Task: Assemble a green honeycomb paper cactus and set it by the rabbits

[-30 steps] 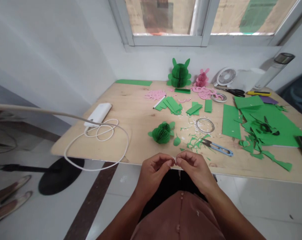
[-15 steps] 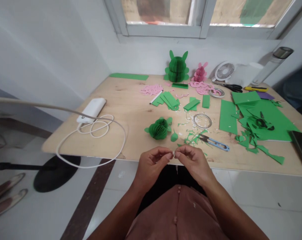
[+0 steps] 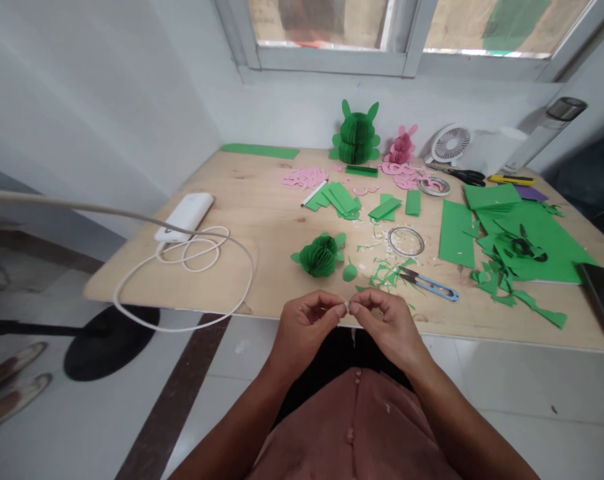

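Observation:
My left hand (image 3: 309, 327) and my right hand (image 3: 385, 323) meet at the table's front edge, thumb and forefinger pinched on each. A tiny whitish piece (image 3: 347, 307) shows between the fingertips, too small to make out. Just beyond my left hand lies a green folded-paper figure (image 3: 319, 256) on its side, with a small green paper oval (image 3: 349, 272) beside it. Blue-handled thread snips (image 3: 432, 287) lie past my right hand, near green scraps (image 3: 385, 275) and a thin tape roll (image 3: 406, 241).
At the back stand a green paper figure (image 3: 359, 137), a pink one (image 3: 401, 145) and a small fan (image 3: 451, 144). Green sheets (image 3: 537, 233) and a dark device (image 3: 602, 293) are on the right. A white power bank (image 3: 187, 215) with a looped cable lies left.
The view has shifted slightly. Both hands keep their pinch, fingertips close together, and nothing on the table has visibly moved.

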Available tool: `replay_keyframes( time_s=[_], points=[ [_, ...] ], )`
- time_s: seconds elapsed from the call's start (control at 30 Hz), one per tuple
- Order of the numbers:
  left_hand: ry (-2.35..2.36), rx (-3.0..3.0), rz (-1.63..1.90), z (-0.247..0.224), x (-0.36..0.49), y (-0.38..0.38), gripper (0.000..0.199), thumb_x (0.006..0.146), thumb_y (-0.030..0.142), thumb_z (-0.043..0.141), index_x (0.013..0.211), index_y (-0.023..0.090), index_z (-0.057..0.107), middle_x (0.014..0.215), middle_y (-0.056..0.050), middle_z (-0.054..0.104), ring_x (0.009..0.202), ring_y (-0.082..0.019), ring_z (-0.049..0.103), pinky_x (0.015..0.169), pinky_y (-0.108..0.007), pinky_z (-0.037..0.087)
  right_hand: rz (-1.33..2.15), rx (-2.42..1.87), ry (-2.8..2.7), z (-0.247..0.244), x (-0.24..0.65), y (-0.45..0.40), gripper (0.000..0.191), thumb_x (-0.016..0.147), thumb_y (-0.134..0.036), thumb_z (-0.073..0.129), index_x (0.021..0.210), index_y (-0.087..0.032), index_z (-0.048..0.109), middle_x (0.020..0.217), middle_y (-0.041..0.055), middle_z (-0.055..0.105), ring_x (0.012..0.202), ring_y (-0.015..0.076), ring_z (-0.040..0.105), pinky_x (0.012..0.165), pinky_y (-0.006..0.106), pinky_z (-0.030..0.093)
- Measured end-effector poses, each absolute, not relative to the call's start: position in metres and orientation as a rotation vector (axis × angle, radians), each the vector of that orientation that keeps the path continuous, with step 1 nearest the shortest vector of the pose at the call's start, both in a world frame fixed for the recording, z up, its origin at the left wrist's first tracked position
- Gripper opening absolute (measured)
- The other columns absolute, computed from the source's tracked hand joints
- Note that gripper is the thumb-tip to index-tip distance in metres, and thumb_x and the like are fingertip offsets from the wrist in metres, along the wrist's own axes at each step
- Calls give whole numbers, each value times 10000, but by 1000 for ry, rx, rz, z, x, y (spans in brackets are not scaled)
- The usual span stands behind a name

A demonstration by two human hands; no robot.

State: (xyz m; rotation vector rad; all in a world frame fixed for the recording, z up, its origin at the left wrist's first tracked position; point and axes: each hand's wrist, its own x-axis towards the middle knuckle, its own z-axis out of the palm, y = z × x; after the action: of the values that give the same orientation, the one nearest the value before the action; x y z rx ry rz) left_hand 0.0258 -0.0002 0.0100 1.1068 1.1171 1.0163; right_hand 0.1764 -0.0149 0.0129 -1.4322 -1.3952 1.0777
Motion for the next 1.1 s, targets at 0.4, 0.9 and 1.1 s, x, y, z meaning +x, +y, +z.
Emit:
replay_keyframes(
  time_s=[0.4,0.9,1.1],
  points=[
    [1086,1067,1021,9,26,2,105,672,260,701,677,159,673,621,3,643,593,-108,563,598,-223,449,1168,-1418,-1356,9,176,-11,160,784,-303,571,698,-191,646,664,-5,631,654,136,546,617,246,428],
    [1079,825,1096,7,36,-4,95,674,234,677,648,156,628,555,24,600,554,-95,531,596,-219,435,1283,-1314,-1277,5,174,-12,178,821,-320,575,732,-181,642,705,0,629,708,143,566,708,268,437],
    [1076,731,1123,8,42,-4,100,674,235,666,649,151,616,570,17,601,553,-99,534,597,-229,445,1220,-1289,-1215,5,176,-13,181,843,-326,577,754,-183,643,736,9,645,725,145,585,714,265,453]
  ],
)
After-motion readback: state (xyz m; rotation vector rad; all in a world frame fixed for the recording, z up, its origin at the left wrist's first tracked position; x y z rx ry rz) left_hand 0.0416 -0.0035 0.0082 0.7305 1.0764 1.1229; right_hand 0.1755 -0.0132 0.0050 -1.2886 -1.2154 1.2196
